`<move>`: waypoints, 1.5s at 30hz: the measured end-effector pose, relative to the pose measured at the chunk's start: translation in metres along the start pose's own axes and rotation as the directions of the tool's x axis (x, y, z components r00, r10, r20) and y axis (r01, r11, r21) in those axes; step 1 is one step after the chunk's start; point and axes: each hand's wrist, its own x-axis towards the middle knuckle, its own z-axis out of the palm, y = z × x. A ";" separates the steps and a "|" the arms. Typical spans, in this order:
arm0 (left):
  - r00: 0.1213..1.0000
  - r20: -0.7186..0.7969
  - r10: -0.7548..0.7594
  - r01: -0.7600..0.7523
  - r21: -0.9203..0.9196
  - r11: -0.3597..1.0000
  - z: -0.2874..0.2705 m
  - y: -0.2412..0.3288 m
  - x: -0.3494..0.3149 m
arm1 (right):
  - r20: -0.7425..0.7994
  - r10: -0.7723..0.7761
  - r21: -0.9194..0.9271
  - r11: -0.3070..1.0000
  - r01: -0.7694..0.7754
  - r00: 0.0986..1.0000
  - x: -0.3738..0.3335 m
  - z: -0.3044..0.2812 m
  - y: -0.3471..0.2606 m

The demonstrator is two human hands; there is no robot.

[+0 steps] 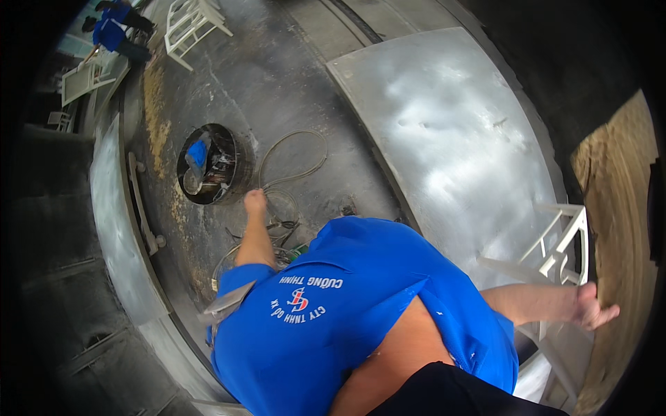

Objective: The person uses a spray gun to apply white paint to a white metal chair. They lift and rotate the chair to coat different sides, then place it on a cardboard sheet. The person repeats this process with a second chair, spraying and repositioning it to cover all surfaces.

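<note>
My left hand (255, 202) reaches forward over the floor, fingers curled closed, just right of a round dark container (230, 163). A thin hose (325, 149) loops on the floor right by this hand; whether the fingers grip it or something else cannot be made out. Inside the container lie a blue crumpled thing (198, 153) and a round clear or pale vessel (192, 182). My right hand (594, 309) is stretched out to the right, fingers apart and apparently holding nothing. Close beside it stands a white wooden chair frame (577, 239), partly hidden by my arm.
A large silvery sheet-covered surface (451, 118) fills the right side; a narrower one (118, 222) runs along the left. Tangled hoses (281, 229) lie before me. White chairs (191, 31) stand far off, near a person in blue (111, 33). Brown board-like material (617, 159) is at far right.
</note>
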 end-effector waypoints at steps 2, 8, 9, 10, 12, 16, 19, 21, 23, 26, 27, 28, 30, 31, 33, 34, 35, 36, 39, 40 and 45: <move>0.973 0.162 -0.166 0.214 -0.352 0.911 0.015 -0.014 -0.023 | -0.007 0.079 0.014 0.997 -0.079 0.997 -0.027 0.027 0.037; 0.851 0.496 -0.172 0.064 0.228 0.972 0.069 -0.089 -0.139 | -0.058 0.587 0.025 0.810 -0.586 0.808 -0.118 0.033 0.149; 0.833 0.515 -0.200 0.048 0.294 0.955 0.066 -0.097 -0.145 | -0.033 0.629 0.046 0.777 -0.628 0.777 -0.129 0.032 0.168; 0.817 0.532 -0.224 0.027 0.353 0.935 0.060 -0.101 -0.145 | -0.053 0.678 0.058 0.735 -0.675 0.733 -0.143 0.030 0.184; 0.803 0.543 -0.246 -0.019 0.436 0.900 0.042 -0.099 -0.136 | -0.101 0.736 0.037 0.675 -0.737 0.669 -0.176 0.027 0.213; 0.831 0.500 -0.243 -0.030 0.477 0.878 0.015 -0.065 -0.095 | -0.148 0.783 0.020 0.613 -0.790 0.604 -0.239 0.014 0.254; 0.893 0.396 -0.214 0.090 0.309 0.947 0.014 -0.018 -0.043 | -0.280 0.822 0.077 0.534 -0.842 0.496 -0.292 -0.001 0.288; 0.882 0.338 -0.327 0.290 0.157 0.944 0.025 0.022 0.004 | -0.349 0.845 0.121 0.471 -0.874 0.406 -0.331 -0.020 0.304; 0.858 0.345 -0.381 0.390 0.045 0.920 0.042 0.069 0.056 | -0.421 0.852 0.163 0.408 -0.898 0.311 -0.379 -0.031 0.326; 0.897 0.356 -0.261 0.269 0.029 0.963 0.077 0.137 0.112 | -0.516 0.843 0.209 0.295 -0.932 0.151 -0.458 -0.058 0.337; 0.904 0.377 -0.202 0.216 0.006 0.976 0.088 0.165 0.121 | -0.522 0.846 0.244 0.273 -0.931 0.111 -0.472 -0.056 0.337; 0.889 0.366 -0.276 0.275 0.054 0.960 0.103 0.190 0.136 | -0.556 0.829 0.221 0.212 -0.952 0.056 -0.500 -0.059 0.339; 0.897 0.425 -0.120 0.135 -0.004 0.991 0.129 0.237 0.156 | -0.613 0.789 0.167 0.080 -0.983 -0.040 -0.550 -0.062 0.334; 0.894 0.448 -0.027 0.033 -0.004 0.999 0.141 0.262 0.167 | -0.662 0.745 0.128 0.005 -0.992 -0.082 -0.574 -0.060 0.330; 0.870 0.492 0.035 -0.055 0.026 0.998 0.158 0.294 0.184 | -0.603 0.766 0.318 -0.022 -0.948 -0.220 -0.614 -0.053 0.319; 0.880 0.472 0.051 -0.050 -0.014 0.999 0.161 0.305 0.188 | -0.547 0.798 0.339 -0.066 -0.939 -0.253 -0.626 -0.044 0.315; 0.885 0.463 0.041 -0.022 -0.048 0.999 0.165 0.312 0.198 | -0.527 0.804 0.354 -0.086 -0.931 -0.275 -0.633 -0.040 0.310; 0.882 0.472 0.005 0.031 -0.069 0.997 0.171 0.315 0.206 | -0.512 0.810 0.380 -0.083 -0.921 -0.284 -0.640 -0.034 0.306; 0.883 0.466 -0.058 0.080 -0.027 0.996 0.171 0.296 0.237 | -0.532 0.794 0.427 -0.050 -0.903 -0.296 -0.648 -0.016 0.306; 0.875 0.477 -0.086 0.096 0.004 0.995 0.168 0.285 0.251 | -0.526 0.799 0.419 -0.055 -0.906 -0.292 -0.647 -0.014 0.303; 0.790 0.593 -0.156 -0.220 0.512 0.830 0.138 0.234 0.305 | -0.528 0.800 0.386 -0.072 -0.920 -0.285 -0.660 0.020 0.283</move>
